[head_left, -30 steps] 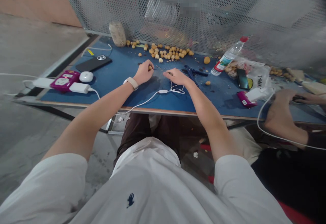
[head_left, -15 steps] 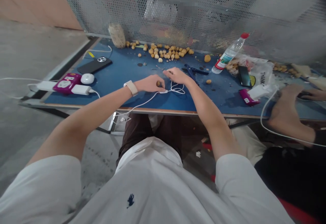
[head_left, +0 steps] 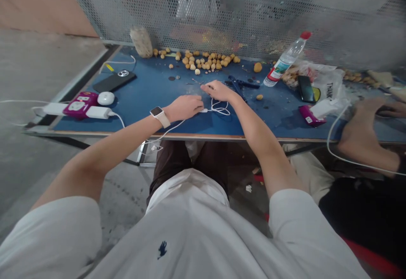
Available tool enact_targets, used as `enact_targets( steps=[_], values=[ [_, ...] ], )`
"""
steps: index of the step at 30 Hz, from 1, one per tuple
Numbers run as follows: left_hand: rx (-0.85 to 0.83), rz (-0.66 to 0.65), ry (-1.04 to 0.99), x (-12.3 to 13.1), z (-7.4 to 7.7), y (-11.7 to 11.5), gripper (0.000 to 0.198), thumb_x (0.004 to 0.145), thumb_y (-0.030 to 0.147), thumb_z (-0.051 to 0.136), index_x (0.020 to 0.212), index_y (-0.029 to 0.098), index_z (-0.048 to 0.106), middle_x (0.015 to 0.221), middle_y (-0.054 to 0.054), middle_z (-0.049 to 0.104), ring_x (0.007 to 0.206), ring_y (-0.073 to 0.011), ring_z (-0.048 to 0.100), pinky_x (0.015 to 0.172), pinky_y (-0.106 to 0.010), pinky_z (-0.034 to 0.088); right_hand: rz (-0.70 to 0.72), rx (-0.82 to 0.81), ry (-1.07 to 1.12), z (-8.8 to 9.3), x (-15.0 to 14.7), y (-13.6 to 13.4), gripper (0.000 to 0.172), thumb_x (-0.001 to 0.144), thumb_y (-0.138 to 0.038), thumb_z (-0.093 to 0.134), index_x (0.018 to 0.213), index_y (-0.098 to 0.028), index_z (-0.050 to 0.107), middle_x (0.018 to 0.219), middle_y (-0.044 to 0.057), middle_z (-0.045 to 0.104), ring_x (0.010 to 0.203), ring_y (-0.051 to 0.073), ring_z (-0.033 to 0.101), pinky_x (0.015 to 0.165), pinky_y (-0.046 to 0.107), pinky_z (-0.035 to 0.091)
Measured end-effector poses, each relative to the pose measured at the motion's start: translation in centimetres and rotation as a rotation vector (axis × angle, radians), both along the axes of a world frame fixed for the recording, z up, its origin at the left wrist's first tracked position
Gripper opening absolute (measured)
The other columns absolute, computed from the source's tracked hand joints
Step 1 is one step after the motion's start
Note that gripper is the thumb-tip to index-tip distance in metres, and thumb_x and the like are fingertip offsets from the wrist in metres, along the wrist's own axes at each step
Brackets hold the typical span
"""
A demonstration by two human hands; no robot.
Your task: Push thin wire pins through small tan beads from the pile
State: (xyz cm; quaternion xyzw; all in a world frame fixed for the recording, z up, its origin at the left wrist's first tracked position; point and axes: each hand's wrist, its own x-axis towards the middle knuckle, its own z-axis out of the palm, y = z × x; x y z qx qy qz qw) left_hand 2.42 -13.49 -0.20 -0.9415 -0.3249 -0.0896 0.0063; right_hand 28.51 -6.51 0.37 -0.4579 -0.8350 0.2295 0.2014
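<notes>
My left hand [head_left: 185,106], with a watch on the wrist, is palm down over the blue tabletop [head_left: 152,97]. Its fingers are curled together and hide whatever is under them. Close by, my right hand [head_left: 218,90] rests low with thumb and fingers pinched; something small and dark shows there, too small to name. A coiled white cable [head_left: 221,110] lies between and below the hands, running under the left one. Just right of my right hand are blue-handled pliers [head_left: 242,83].
Several round tan nuts [head_left: 209,61] lie along the mesh panel [head_left: 165,12], beside a cloudy jar [head_left: 141,42]. Leftward are a phone [head_left: 111,82], purple power strip [head_left: 80,104] and white earbud case [head_left: 105,98]. A water bottle [head_left: 285,61] and a co-worker's arm [head_left: 363,131] are at right.
My left hand has rolled palm down, so the brown round piece seen in its fingers is hidden and the watch face shows. My right hand stays nearly in place; the view has shifted slightly.
</notes>
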Motion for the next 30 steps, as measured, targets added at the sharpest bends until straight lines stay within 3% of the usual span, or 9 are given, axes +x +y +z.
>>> enact_targets(
  steps=[5, 9, 19, 23, 27, 30],
  values=[
    [-0.055, -0.04, -0.172, -0.6, -1.4, 0.6, 0.032, 0.126, 0.029, 0.067, 0.12, 0.018, 0.097, 0.115, -0.014, 0.087, 0.104, -0.0289, 0.085, 0.096, -0.039, 0.062, 0.033, 0.009, 0.012, -0.4, 0.3, 0.3, 0.097, 0.111, -0.122, 0.033, 0.081, -0.03, 0.045, 0.071, 0.0, 0.048, 0.067, 0.02, 0.043, 0.073, 0.04, 0.035],
    [-0.081, -0.053, -0.196, -0.7, -1.9, 0.5, 0.029, 0.126, 0.035, 0.073, 0.122, 0.018, 0.097, 0.116, -0.014, 0.087, 0.104, -0.0298, 0.085, 0.095, -0.04, 0.061, 0.033, -0.011, 0.028, -0.7, 0.5, 0.6, 0.096, 0.111, -0.121, 0.038, 0.082, -0.03, 0.045, 0.072, 0.0, 0.046, 0.066, 0.02, 0.042, 0.072, 0.04, 0.037],
    [-0.116, -0.032, -0.166, -0.3, -1.8, 0.9, 0.028, 0.128, 0.033, 0.071, 0.122, 0.018, 0.094, 0.121, -0.015, 0.089, 0.11, -0.0312, 0.086, 0.099, -0.04, 0.061, 0.042, 0.017, -0.005, -0.7, 0.5, 0.8, 0.093, 0.116, -0.117, 0.039, 0.083, -0.03, 0.042, 0.071, -0.002, 0.04, 0.068, 0.02, 0.038, 0.073, 0.04, 0.035],
    [-0.118, -0.035, -0.158, -0.8, -1.2, 0.7, 0.025, 0.126, 0.034, 0.074, 0.131, 0.018, 0.093, 0.125, -0.015, 0.089, 0.114, -0.033, 0.086, 0.101, -0.041, 0.061, 0.036, 0.044, -0.03, -0.7, 0.5, 1.0, 0.089, 0.118, -0.114, 0.046, 0.086, -0.031, 0.04, 0.072, -0.003, 0.037, 0.071, 0.021, 0.038, 0.074, 0.041, 0.03],
    [-0.072, -0.086, -0.117, -1.8, -0.3, -0.1, 0.022, 0.118, 0.031, 0.081, 0.135, 0.02, 0.089, 0.13, -0.014, 0.086, 0.114, -0.0328, 0.085, 0.098, -0.04, 0.062, 0.069, 0.064, -0.024, -0.8, 0.8, 1.3, 0.073, 0.121, -0.096, 0.068, 0.096, -0.029, 0.052, 0.078, -0.004, 0.042, 0.077, 0.021, 0.042, 0.076, 0.039, 0.035],
    [-0.005, -0.139, -0.011, -2.5, 0.6, -1.0, 0.02, 0.118, 0.023, 0.073, 0.124, 0.019, 0.091, 0.124, -0.015, 0.084, 0.104, -0.0307, 0.083, 0.096, -0.041, 0.062, 0.091, 0.074, 0.049, -1.0, 1.2, 1.2, 0.047, 0.125, -0.071, 0.077, 0.125, -0.025, 0.068, 0.085, -0.004, 0.047, 0.077, 0.021, 0.047, 0.081, 0.039, 0.045]
  ],
)
